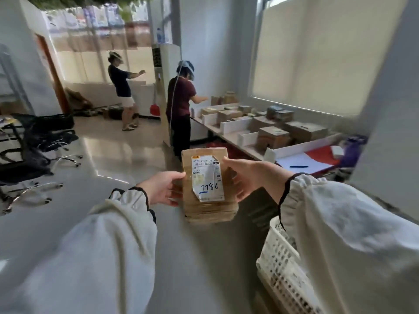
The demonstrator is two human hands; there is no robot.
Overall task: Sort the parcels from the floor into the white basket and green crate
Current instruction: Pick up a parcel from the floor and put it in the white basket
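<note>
Left hand [162,189], right hand [248,177], brown parcel [207,184] gripped between them

Both hands up, centre frame: left hand [162,190] grips the brown cardboard parcel [209,208] on its left edge, right hand [248,177] on its right edge, thumb at the top corner of the label [207,177]. Label faces the cam, handwritten no. reads approx. 7786. Near right, white basket [280,266] under the right sleeve. Far right, table [215,129] w/ cardboard boxes [272,137] between white dividers, a person in a dark red top [181,98] standing at it. Far left, another person [122,87] mid-floor; black office chairs [40,137] at left.
</note>
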